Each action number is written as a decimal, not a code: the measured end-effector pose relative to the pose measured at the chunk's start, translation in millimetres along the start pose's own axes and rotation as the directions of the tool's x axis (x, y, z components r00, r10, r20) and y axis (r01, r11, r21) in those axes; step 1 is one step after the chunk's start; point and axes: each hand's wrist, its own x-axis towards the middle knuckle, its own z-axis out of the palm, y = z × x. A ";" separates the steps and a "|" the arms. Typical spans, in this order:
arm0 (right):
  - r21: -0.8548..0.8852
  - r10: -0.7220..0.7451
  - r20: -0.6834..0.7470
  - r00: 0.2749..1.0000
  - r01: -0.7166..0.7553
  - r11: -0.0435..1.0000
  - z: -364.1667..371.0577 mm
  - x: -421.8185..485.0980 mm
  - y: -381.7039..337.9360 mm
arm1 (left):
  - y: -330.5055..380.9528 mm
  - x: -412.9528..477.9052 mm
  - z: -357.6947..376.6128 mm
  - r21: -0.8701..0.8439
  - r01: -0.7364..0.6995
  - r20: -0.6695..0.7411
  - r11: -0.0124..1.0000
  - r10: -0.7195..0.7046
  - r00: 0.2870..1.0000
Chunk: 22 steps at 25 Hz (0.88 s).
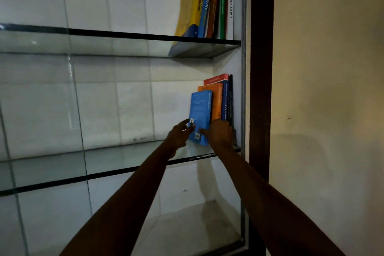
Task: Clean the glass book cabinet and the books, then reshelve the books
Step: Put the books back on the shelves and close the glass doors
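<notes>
We face a glass book cabinet [243, 89] with a dark wooden frame [260, 68] along its right side and white tiles behind. On the upper glass shelf [124, 35], books [207, 2] lean at the right end. On the middle glass shelf [104, 164], a blue book [200, 110] stands at the right end against an orange book [217, 100] and darker volumes. Our left hand [180, 134], partly open, touches the blue book's cover; our right hand [221, 134] presses its spine, fingers curled.
</notes>
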 end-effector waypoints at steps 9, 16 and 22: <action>0.170 -0.141 -0.071 0.987 0.152 0.974 -11.4 -2.8 31.5 | 2.6 29.6 37.8 0.209 -0.091 -0.059 0.974 0.106 0.993; 0.320 -0.184 -0.028 0.983 0.183 0.930 -25.8 -35.1 39.3 | -3.2 8.8 30.2 0.091 -0.064 -0.112 0.994 0.074 0.991; 0.466 -0.268 0.131 0.955 0.179 0.866 -46.4 -104.3 31.9 | -21.3 -106.8 -23.8 0.299 -0.303 -0.139 0.905 0.355 0.924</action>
